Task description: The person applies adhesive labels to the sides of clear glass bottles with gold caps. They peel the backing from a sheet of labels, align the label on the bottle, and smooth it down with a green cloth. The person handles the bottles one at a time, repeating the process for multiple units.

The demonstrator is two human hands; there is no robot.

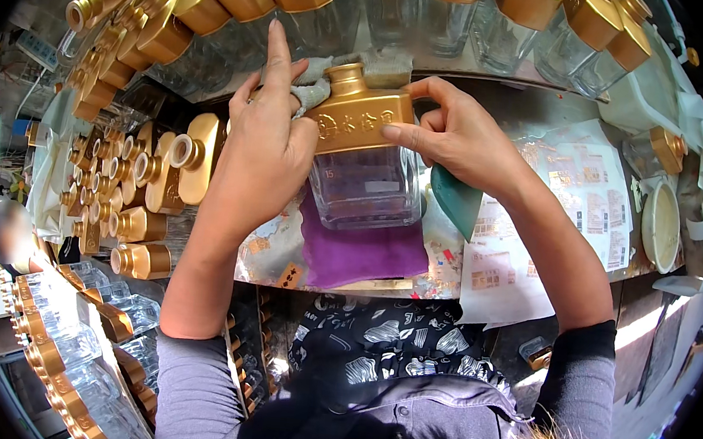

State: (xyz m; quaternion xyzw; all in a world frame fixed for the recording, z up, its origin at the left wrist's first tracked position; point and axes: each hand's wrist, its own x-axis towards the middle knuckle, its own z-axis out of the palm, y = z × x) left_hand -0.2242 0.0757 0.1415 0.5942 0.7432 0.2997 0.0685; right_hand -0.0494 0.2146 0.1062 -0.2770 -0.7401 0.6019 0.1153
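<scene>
A square glass bottle (367,187) with a gold upper part and neck stands over a purple cloth (365,254) in front of me. Raised lettering decorates its gold band. My right hand (459,133) grips the bottle's right shoulder, thumb in front and index finger at the top edge. Beneath that hand hangs a green triangular scraper (456,202), apparently tucked in the lower fingers. At the bottle's left edge, my left hand (270,145) is closed, thumb against the gold side and index finger pointing up. A grey rag (312,92) shows between this hand and the bottle neck.
Gold-topped bottles (448,23) line the back shelf, and more (155,173) crowd the left side. Printed sheets (571,197) with gold labels lie on the right of the worktable. Beyond them is a pale oval basin (660,226). Another person (9,231) appears at far left.
</scene>
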